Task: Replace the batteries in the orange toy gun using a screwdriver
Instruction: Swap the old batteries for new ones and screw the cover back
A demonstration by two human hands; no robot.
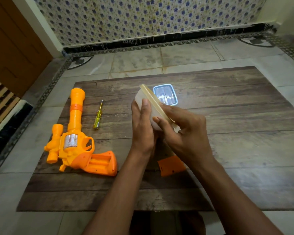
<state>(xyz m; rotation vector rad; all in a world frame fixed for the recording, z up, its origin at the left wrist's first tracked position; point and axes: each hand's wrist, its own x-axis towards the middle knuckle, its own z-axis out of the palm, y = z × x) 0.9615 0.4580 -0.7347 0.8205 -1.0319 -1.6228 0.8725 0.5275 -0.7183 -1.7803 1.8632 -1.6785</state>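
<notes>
Orange toy gun [75, 141] lies left of the screwdriver [98, 116] on the wooden mat [236, 150], grip compartment open, apparently empty. Right of the screwdriver: left hand [142, 128] cups a white lidded container [143, 99], tilted; right hand [185, 131] grips its lid [153, 99]. Battery cover [172, 165] lies below. Judgement: steady the base, peel the lid slowly.

Bare arms and hands
Left hand [143, 128] and right hand [185, 131] wear nothing; both forearms are sleeveless to the frame's edge.
</notes>
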